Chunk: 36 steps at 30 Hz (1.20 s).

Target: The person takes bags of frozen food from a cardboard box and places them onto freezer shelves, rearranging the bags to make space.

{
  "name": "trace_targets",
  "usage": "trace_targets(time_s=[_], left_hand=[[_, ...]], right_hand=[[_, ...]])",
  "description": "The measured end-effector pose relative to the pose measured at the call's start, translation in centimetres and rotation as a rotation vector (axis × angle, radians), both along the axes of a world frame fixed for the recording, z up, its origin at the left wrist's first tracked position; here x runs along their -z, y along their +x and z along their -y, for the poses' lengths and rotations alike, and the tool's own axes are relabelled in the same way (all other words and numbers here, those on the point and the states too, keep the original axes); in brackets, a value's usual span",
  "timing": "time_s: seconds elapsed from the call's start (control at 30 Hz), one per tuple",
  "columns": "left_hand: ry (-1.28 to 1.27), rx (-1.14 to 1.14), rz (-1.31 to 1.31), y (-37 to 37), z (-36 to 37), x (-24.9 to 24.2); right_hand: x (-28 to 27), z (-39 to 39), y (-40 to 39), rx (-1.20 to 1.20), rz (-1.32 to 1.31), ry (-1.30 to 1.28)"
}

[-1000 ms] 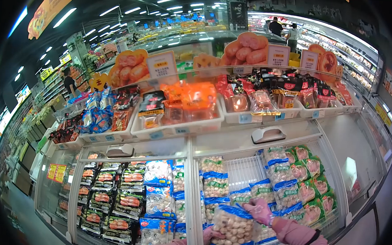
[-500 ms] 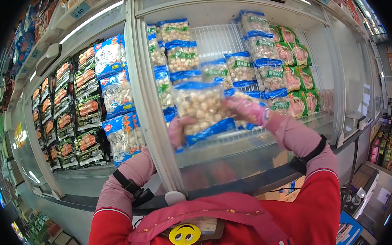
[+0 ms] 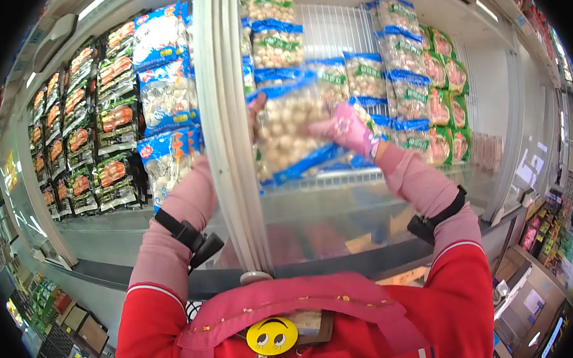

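Observation:
A clear bag of pale round balls with blue ends (image 3: pixel 288 128) is held tilted between my two hands, slightly blurred, above the freezer's front edge. My left hand (image 3: pixel 256 111) grips its left side, partly hidden by the door post. My right hand (image 3: pixel 347 128), in a pink patterned glove, is closed on its right side with fingers over the front. Just behind it are similar bags of balls (image 3: pixel 366 77), and more are stacked in the left column (image 3: pixel 278 49).
A white door post (image 3: pixel 220 109) stands between my forearms. Left of it are blue-and-white bags (image 3: pixel 167 96) and black packs (image 3: pixel 115 117). To the right stand a column of ball bags (image 3: pixel 406 94) and green-and-pink packs (image 3: pixel 438 109). A wire rack (image 3: pixel 331 31) lines the back.
The bag has tilted, its right end rising, and sits higher in view. My right hand has shifted onto its front, and the whole view has moved a little.

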<state>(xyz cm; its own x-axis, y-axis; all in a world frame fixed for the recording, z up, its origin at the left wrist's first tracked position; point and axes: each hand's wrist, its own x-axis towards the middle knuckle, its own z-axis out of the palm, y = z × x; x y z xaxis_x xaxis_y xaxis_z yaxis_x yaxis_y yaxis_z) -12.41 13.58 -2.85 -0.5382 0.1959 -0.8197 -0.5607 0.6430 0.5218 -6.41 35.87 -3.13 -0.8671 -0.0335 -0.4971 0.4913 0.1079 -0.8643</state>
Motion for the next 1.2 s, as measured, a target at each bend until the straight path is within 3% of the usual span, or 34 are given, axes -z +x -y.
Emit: trace_targets(time_s=[0.03, 0.1, 0.13, 0.2, 0.23, 0.27, 0.3, 0.37, 0.4, 0.47, 0.5, 0.57, 0.6, 0.63, 0.7, 0.77, 0.83, 0.87, 0.9, 0.93, 0.97, 1.03, 1.1, 1.13, 1.17, 1.2], left_hand=[[-0.001, 0.012, 0.021, -0.1, -0.2, 2.7], [0.728, -0.639, 0.315, -1.1, -1.5, 5.6], [0.649, -0.872, 0.476, -1.4, -1.8, 4.2], [0.768, -0.784, 0.544, -0.3, -2.6, 4.4], [0.883, -0.692, 0.606, 0.3, -3.3, 4.4], [0.999, -0.594, 0.668, 0.9, -4.1, 4.3], [1.235, -0.381, 0.494, 1.7, -5.3, 2.4], [1.124, -0.455, 0.483, 3.9, -4.2, 9.3], [1.129, -0.452, 0.479, 5.1, -2.3, 13.0], [0.966, -0.218, 0.126, 5.8, 1.1, 18.1], [0.958, -0.225, 0.135, 6.2, 1.7, 17.2], [0.913, -0.362, -0.002, 7.0, 3.0, 14.3], [0.678, 0.085, -0.768, 6.4, 3.6, 16.4], [0.676, 0.08, -0.774, 6.4, 3.5, 16.1], [0.677, 0.041, -0.837, 6.3, 3.3, 14.7], [0.584, 0.115, -0.753, 5.9, 3.0, 13.4], [0.48, 0.181, -0.665, 5.0, 2.5, 11.5], [0.678, -0.23, -0.2, 4.7, 2.1, 10.3], [0.832, -0.641, 0.286, 4.5, 1.6, 9.6], [0.897, -0.366, -0.184, 4.6, 1.1, 11.3], [0.893, -0.375, -0.178, 4.0, 1.0, 10.1], [0.351, 0.086, -0.061, 2.0, 1.2, 8.0], [0.342, 0.07, 0.081, 1.4, 2.7, 10.1], [0.376, -0.018, 0.062, 1.4, 3.8, 11.0], [0.407, -0.102, 0.045, 1.5, 5.1, 11.7], [0.447, -0.176, 0.018, 0.8, 5.8, 12.5]], right_hand=[[-3.7, -0.4, -1.3, -0.314, 0.011, 0.47], [-3.6, -2.1, -2.8, -0.477, -0.029, 0.824], [-3.8, -2.3, -2.6, -0.47, -0.023, 0.828], [-3.9, -2.2, -2.2, -0.328, -0.349, 0.806], [-2.3, -1.7, -1.6, -0.317, -0.348, 0.808], [0.4, -0.8, -0.5, -0.409, -0.535, 0.8], [1.8, 0.2, 0.3, -0.504, -0.722, 0.789], [-3.9, 3.3, 2.4, -0.376, 0.024, 0.292], [-2.6, 3.9, 4.7, -0.377, 0.02, 0.297], [2.3, 4.2, 7.7, -0.082, 0.358, -0.617], [2.2, 3.4, 8.1, -0.081, 0.369, -0.624], [1.2, 0.7, 8.2, -0.264, -0.377, 0.008], [-0.5, -0.5, 6.6, -0.15, -0.182, 0.094], [-1.7, -1.4, 4.9, -0.032, 0.009, 0.183], [0.7, -2.4, 3.6, -0.003, 0.031, 0.161], [3.7, -3.3, 3.2, 0.031, 0.055, 0.139], [6.0, -3.8, 3.1, -0.271, 0.29, 0.04], [3.2, -2.4, 3.2, -0.105, 0.267, -0.171], [3.8, -2.2, 3.5, -0.109, 0.278, -0.176], [4.7, -2.2, 3.6, -0.127, 0.336, -0.127], [4.9, -2.0, 3.7, -0.145, 0.395, -0.077], [4.6, -2.8, 2.9, -0.294, 0.338, 0.07], [4.0, -3.5, 1.9, -0.536, 0.351, 0.271], [6.7, -4.3, 2.5, -0.486, 0.184, 0.226], [5.2, -4.3, 2.0, -0.484, 0.192, 0.217], [3.3, -5.2, 0.8, -0.709, 0.15, 0.505]])
